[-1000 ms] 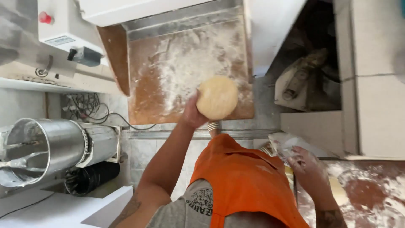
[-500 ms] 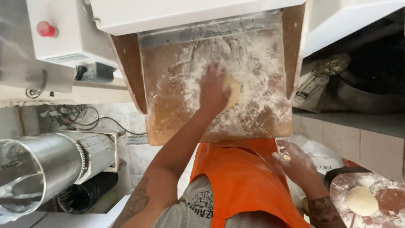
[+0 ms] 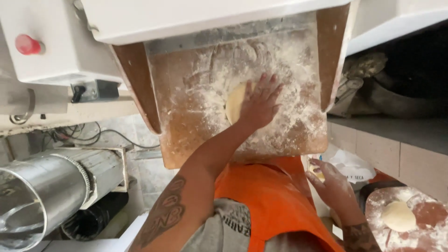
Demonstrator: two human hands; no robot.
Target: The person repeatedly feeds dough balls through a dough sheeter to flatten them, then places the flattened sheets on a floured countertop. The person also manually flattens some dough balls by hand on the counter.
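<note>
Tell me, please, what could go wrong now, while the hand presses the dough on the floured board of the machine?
1. The left hand lies flat on the dough, close to the opening under the white machine housing; the fingers could perhaps slide toward it.
2. The wooden board is sloped and floured, so the dough might slip down off its lower edge.
3. The right hand is low beside the orange apron, apart from the second dough piece, and cannot help quickly.

The dough (image 3: pixel 234 101) is pale yellow. The board (image 3: pixel 186 126) is brown with white flour dusted over it. The apron (image 3: pixel 275 205) is bright orange. The button (image 3: pixel 27 45) is red. The machine (image 3: pixel 60 51) is white. The drum (image 3: pixel 42 191) is shiny silver.
</note>
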